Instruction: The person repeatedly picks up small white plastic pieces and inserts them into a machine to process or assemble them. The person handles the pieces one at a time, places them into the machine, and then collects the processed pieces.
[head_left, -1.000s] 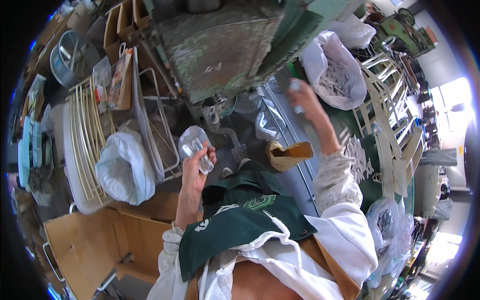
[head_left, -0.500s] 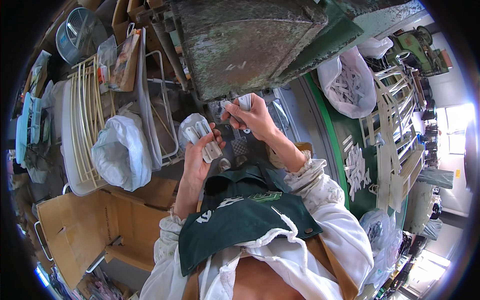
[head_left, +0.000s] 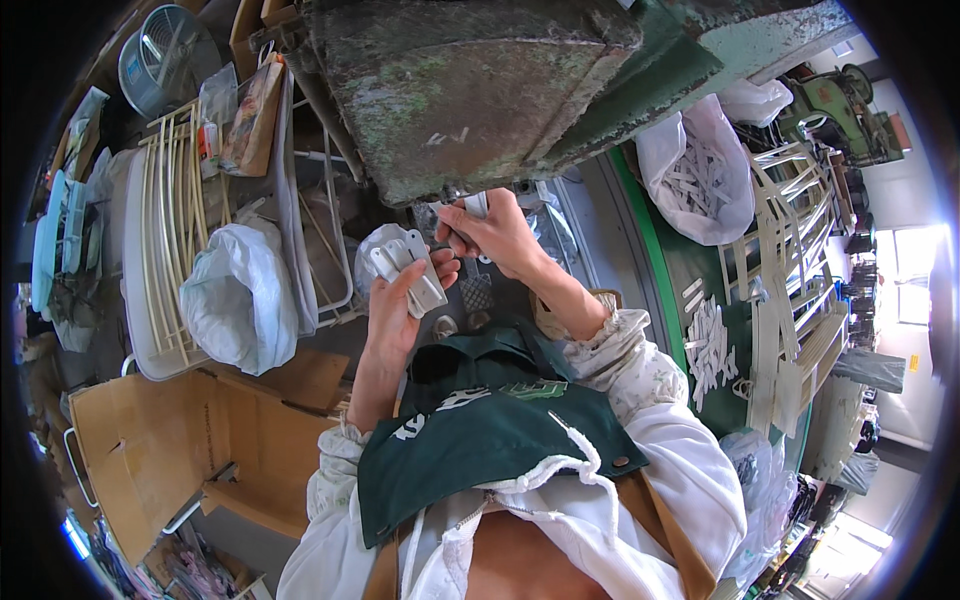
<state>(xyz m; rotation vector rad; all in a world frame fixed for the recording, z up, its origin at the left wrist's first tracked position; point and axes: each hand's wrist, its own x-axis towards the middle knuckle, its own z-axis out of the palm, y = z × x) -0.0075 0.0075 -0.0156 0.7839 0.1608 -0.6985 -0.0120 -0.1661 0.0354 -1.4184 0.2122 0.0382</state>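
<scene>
My left hand is closed around a small stack of white metal strips with rounded ends. One strip stands out above the others, a hole showing near its end. Up and to the right, my right hand grips a single white strip between thumb and fingers, just under the lower edge of a worn green machine. The machine's working part lies mostly hidden behind its body and my fingers. A white bag sits behind the left-hand stack.
On the left, a white plastic bag rests by a rack of cream rods. Below it is an open cardboard box. To the right, a green table bears loose white strips and a bag of strips.
The strips in my left hand have shifted, and one now sticks up higher. My right hand has moved slightly left at the machine, still holding its strip.
</scene>
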